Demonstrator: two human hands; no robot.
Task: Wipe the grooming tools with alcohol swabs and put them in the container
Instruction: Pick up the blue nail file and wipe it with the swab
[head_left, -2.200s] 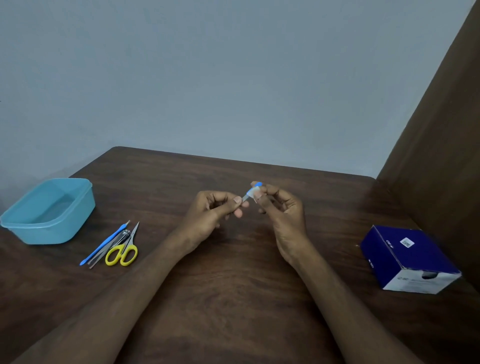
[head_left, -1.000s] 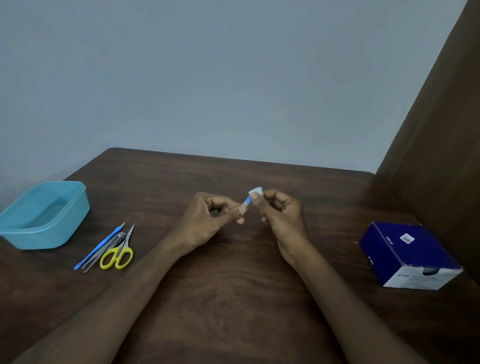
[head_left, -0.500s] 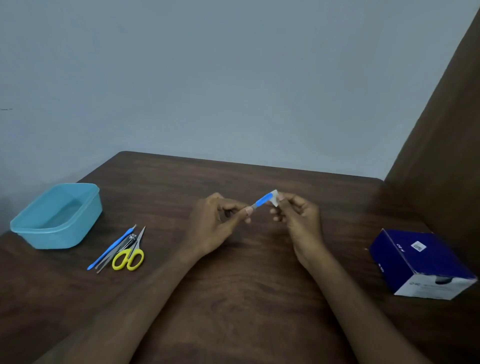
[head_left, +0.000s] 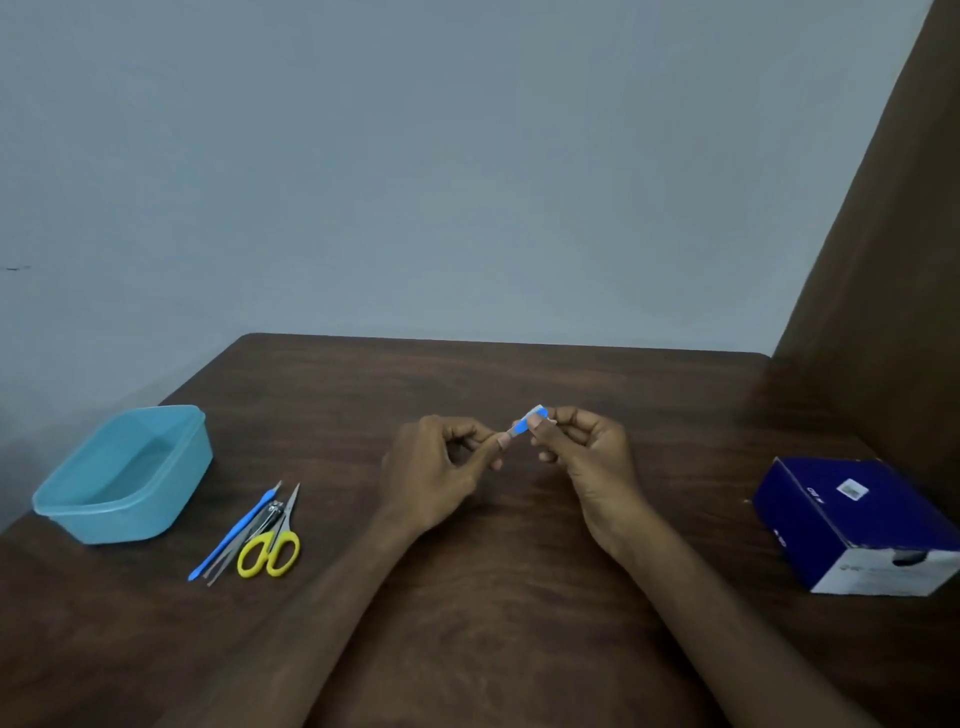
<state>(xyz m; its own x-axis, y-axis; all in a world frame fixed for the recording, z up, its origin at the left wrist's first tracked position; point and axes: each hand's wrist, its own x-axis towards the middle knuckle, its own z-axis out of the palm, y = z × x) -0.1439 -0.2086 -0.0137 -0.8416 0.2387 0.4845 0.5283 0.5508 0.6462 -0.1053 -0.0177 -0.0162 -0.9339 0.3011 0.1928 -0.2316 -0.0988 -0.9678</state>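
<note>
Tools (head_left: 249, 535): four; container (head_left: 124, 475): one

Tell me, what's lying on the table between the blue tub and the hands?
In the head view, a small bunch of grooming tools lies there: yellow-handled scissors, a blue-handled tool and some metal tools, between the blue tub and the left hand.

Blue-and-white swab packet (head_left: 529, 420) held above table; scissors (head_left: 272, 540) (yellow-handled) beside empty blue container (head_left: 124, 475).
</note>
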